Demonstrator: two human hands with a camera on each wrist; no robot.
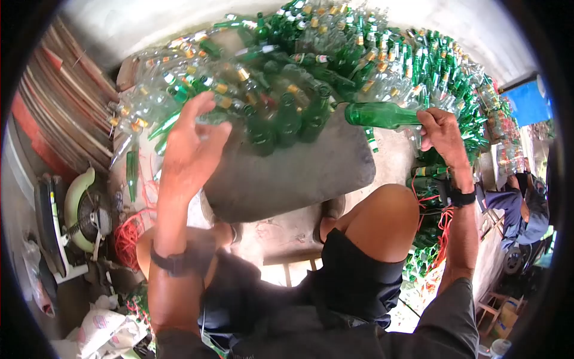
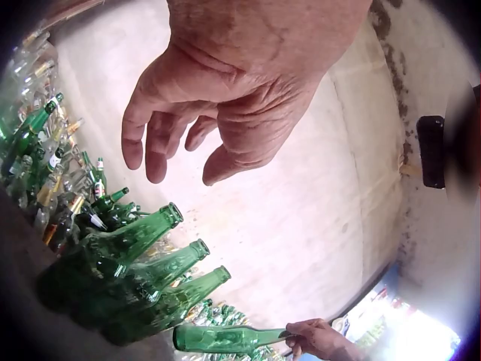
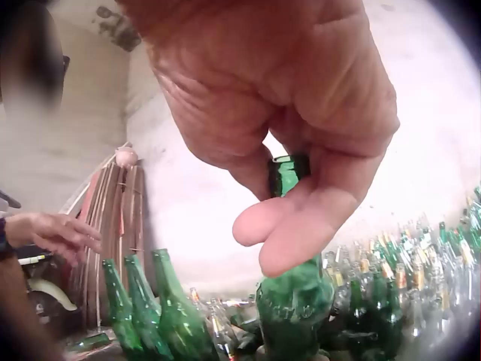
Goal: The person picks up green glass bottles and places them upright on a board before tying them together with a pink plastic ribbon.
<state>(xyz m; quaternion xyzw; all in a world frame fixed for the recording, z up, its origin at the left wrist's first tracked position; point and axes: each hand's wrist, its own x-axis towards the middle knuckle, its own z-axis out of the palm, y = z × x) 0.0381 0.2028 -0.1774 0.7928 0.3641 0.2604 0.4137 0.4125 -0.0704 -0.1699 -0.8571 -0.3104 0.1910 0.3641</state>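
My right hand [image 1: 443, 136] grips a green glass bottle [image 1: 379, 115] by its neck, at the right end of a dark flat board [image 1: 293, 173]. In the right wrist view thumb and fingers wrap the neck of that bottle [image 3: 294, 301], partly hiding it. Three green bottles [image 1: 261, 134] stand upright together near the board's far edge; they show clearly in the left wrist view as a row of green bottles [image 2: 150, 282]. My left hand [image 1: 191, 146] holds nothing and hovers left of them, its fingers loosely bent and apart from the glass.
Beyond the board lies a large heap of green and clear bottles [image 1: 323, 36] against a pale wall. Red string [image 1: 133, 239] and a wheel [image 1: 89, 209] are at the left, beside stacked boards [image 1: 60, 107]. Another person [image 1: 519, 206] sits at the far right.
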